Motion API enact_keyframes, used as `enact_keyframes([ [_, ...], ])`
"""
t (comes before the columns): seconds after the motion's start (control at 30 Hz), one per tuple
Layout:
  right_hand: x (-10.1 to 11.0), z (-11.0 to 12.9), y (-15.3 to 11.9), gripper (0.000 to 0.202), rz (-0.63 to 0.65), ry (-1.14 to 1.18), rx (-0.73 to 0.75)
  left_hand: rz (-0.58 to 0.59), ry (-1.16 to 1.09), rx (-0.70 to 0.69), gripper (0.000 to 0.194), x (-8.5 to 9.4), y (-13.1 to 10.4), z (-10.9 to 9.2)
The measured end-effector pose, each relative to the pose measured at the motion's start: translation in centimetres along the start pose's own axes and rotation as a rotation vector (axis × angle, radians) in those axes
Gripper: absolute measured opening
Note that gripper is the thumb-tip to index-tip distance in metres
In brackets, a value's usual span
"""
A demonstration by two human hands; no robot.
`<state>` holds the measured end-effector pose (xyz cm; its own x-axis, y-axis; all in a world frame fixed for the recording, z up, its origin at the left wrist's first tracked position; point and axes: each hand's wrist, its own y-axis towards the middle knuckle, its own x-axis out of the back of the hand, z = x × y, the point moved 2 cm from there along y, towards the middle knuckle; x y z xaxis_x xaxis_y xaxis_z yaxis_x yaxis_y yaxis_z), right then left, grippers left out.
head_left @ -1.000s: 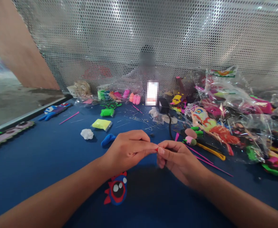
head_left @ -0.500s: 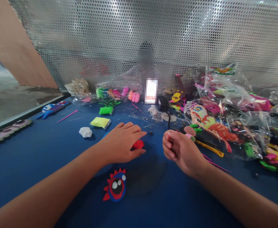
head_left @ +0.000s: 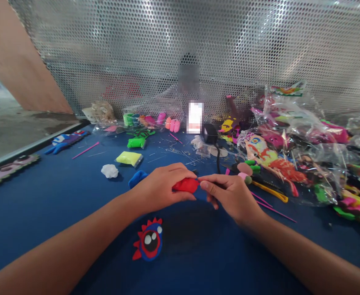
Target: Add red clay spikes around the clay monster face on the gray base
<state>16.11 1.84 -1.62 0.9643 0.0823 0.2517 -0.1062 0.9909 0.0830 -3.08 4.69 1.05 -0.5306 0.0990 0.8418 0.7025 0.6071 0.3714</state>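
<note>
Left hand (head_left: pixel 160 184) is being clasped around red clay lump (head_left: pixel 186 186) over blue tabletop (head_left: pixel 204 258); lump's right end is being pinched by right hand (head_left: pixel 230 196). Eyed clay piece (head_left: pixel 150 241) is being supported nearer the viewer. Plastic bags (head_left: pixel 309 112) are being seen heaped at right, perforated metal panel (head_left: pixel 121 49) behind, grey ground (head_left: pixel 16 129) beyond left edge.

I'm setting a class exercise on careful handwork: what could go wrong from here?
The left hand grips a red lump while the right hand pinches at its end: a hard pull might tear or misshape it. The red-and-blue figure lies on the table near the left forearm, so a lowered arm could squash it.
</note>
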Motion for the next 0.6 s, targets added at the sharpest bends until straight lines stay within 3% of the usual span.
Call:
enact_keyframes([
  [0.1, -0.2, 0.1, -0.2, 0.030, 0.067, -0.026, 0.017, -0.036, -0.015, -0.015, 0.042, -0.1, -0.2, -0.3],
  [0.23, -0.5, 0.3, -0.6, 0.026, 0.119, -0.043, 0.033, -0.033, -0.033, -0.041, 0.034, 0.0, -0.2, -0.6],
  [0.4, -0.1, -0.1, -0.1, 0.027, 0.004, 0.018, 0.034, -0.054, 0.032, -0.011, 0.028, 0.4, -0.1, -0.1],
  [0.5, 0.4, -0.5, 0.4, 0.025, -0.121, 0.177, 0.030, 0.045, 0.144, 0.061, 0.028, 0.2, -0.1, 0.8],
  [0.6, 0.4, -0.5, 0.5, 0.024, -0.127, 0.311, 0.008, 0.179, 0.237, 0.078, 0.031, -0.4, -0.1, 1.5],
])
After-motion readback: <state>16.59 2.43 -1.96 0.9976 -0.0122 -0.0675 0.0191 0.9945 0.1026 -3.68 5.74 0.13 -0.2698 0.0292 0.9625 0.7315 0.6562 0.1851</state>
